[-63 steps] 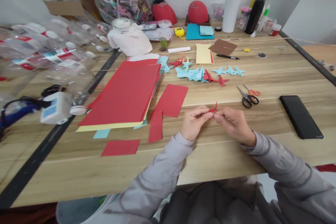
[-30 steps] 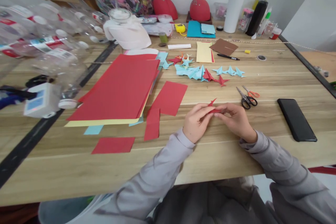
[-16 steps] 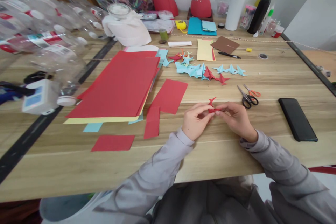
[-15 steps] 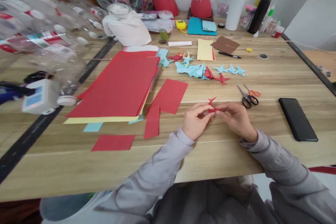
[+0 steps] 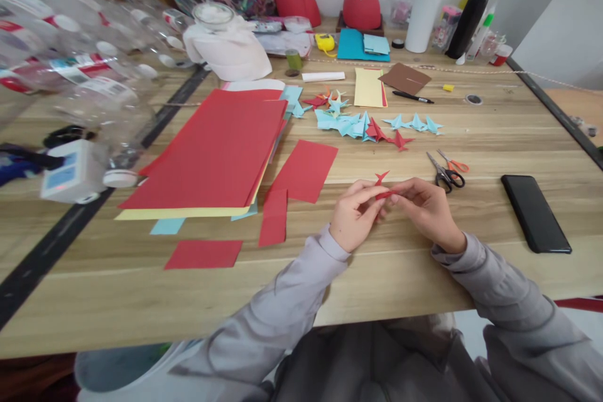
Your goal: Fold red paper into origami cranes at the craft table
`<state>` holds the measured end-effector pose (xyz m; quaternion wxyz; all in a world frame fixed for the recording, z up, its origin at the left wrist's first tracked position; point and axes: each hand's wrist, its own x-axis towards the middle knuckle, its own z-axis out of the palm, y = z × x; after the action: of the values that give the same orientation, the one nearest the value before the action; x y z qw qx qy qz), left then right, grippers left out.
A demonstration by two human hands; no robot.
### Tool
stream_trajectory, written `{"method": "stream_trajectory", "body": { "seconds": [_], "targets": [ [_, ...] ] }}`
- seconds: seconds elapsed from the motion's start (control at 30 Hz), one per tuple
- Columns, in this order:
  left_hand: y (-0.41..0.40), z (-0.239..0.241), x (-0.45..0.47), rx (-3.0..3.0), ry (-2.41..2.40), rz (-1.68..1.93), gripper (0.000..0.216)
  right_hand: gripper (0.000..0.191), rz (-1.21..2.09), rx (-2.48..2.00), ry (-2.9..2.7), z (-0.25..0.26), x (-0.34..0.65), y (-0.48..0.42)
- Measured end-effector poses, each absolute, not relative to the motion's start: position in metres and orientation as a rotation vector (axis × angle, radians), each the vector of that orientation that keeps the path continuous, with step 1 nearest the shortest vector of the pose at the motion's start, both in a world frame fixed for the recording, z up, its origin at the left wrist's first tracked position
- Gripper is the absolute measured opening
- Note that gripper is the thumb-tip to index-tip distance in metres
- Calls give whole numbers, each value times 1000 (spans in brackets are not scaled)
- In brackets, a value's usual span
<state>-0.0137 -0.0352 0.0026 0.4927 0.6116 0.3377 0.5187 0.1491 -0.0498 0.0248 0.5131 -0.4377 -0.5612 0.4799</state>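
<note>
Two forearms in grey sleeves come up from the bottom edge and converge above a wooden table (image 5: 424, 276), wrists low and close to the surface. The left hand (image 5: 354, 218) is curled, its thumb and forefinger pinched on the left end of a small red fold (image 5: 381, 179). The right hand (image 5: 426, 206) mirrors it, knuckles up and fingertips closed on the right end, so both hands grip the same piece between them. The fold sits at the middle of the table's near half, just above the wood. Its body runs roughly left to right between the two pinches, and one pointed flap sticks up and away from the person, tipped slightly right. Most of the body is hidden by the fingertips (only the flap and a thin red strip show), so its exact shape is hard to make out. Scissors (image 5: 445, 171) lie just beyond the right hand, and a dark phone (image 5: 536, 213) lies well to the right. Red sheets (image 5: 217, 151) are stacked on the left. A row of small blue and red paper shapes (image 5: 372, 125) lies farther back. The left edge is blurred, and the person's lap is cut off at the bottom.
</note>
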Motion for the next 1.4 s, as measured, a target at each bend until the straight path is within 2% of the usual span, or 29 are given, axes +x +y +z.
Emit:
{"method": "stream_trajectory", "body": {
  "seconds": [0.37, 0.6, 1.0, 1.27, 1.4],
  "targets": [
    [-36, 8, -13, 1398, 828, 1191, 19, 13, 1111, -1039, -1379, 27, 149, -50],
    [-38, 12, -8, 1163, 814, 1139, 19, 15, 1133, -1082, -1276, 34, 148, -52],
    [-37, 15, -7, 1247, 717, 1229, 24, 17, 1079, -1051, -1337, 34, 147, -51],
    [-39, 24, -6, 1054, 804, 1149, 43, 14, 967, -1079, -1497, 28, 149, -53],
    [-38, 25, -7, 1006, 891, 1100, 36, 11, 916, -1096, -1589, 29, 150, -53]
  ]
}}
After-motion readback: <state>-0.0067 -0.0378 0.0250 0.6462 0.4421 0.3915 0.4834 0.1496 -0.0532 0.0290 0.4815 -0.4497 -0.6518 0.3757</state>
